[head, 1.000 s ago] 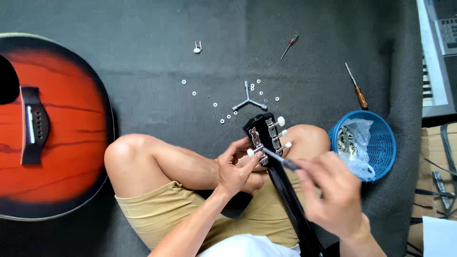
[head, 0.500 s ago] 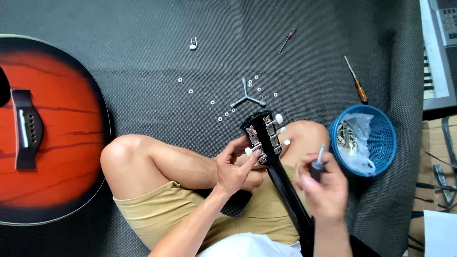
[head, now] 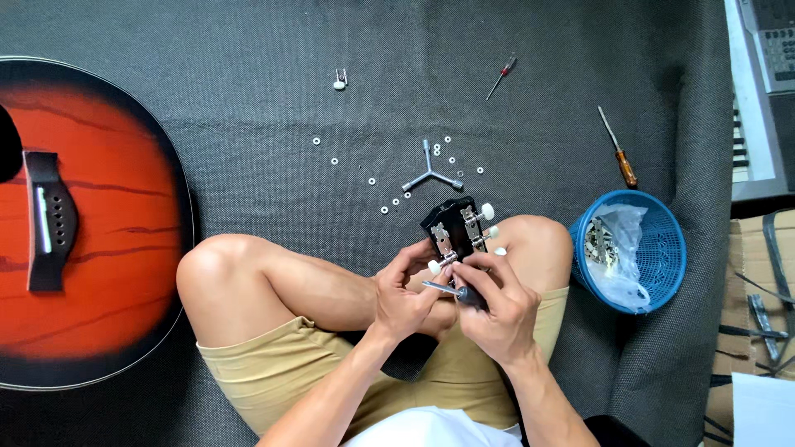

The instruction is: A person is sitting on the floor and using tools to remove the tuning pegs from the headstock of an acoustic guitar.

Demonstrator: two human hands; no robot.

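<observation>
Though gripped, screwdriver (head: 451, 291) under right hand (head: 495, 310)

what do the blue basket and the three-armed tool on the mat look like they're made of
Blue basket: likely moulded plastic, judging by its uniform colour and fine lattice wall. Three-armed tool: probably bare steel, given its silvery grey sheen. Mat: looks like dark grey felt or carpet, matte and fuzzy.

This is looking like a home-style instrument repair spot on the floor rather than a fitted workshop: a person is sitting cross-legged on a dark grey carpet (head: 248, 108) with an orange-red acoustic guitar body (head: 91, 223) lying beside them. Screwdrivers (head: 618, 159), a three-way wrench (head: 430, 174) and small washers (head: 385, 209) are lying loose on the carpet, a blue plastic basket (head: 654, 248) is holding parts, and an electronic keyboard (head: 758, 91) is sitting at the edge.
</observation>
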